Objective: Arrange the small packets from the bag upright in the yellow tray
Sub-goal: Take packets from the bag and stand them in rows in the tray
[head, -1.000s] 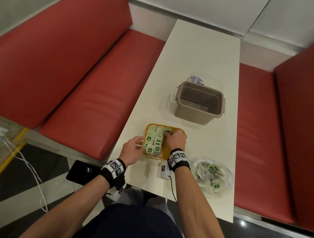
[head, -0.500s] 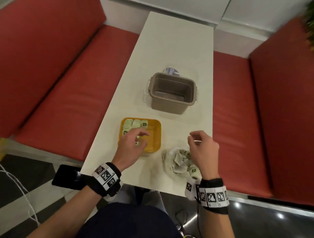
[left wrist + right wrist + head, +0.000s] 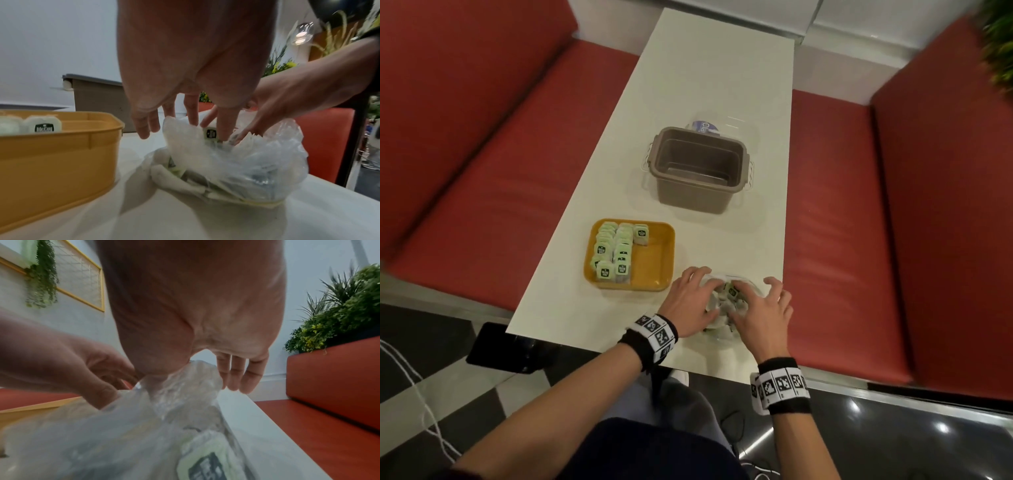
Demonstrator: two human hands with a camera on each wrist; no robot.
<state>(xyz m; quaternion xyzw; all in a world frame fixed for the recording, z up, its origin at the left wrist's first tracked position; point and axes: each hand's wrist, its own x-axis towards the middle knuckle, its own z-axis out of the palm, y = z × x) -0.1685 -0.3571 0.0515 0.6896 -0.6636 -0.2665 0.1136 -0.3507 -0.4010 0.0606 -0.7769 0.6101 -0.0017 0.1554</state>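
The yellow tray holds two rows of pale green packets standing upright on its left side, plus one more at the back. Its right half is bare. To the right, near the table's front edge, the clear plastic bag holds several loose packets. My left hand pinches the bag's left rim. My right hand reaches in from the right. Its thumb and forefinger close on a dark-labelled packet, and its other fingers spread outside the bag.
An empty brown bin stands behind the tray, with its clear lid lying behind it. Red bench seats flank the white table. A black device lies below the table's front left corner.
My right hand has left the tray and gone to the bag. My left hand then followed from the tray to the bag's rim. One more packet stands at the tray's back.
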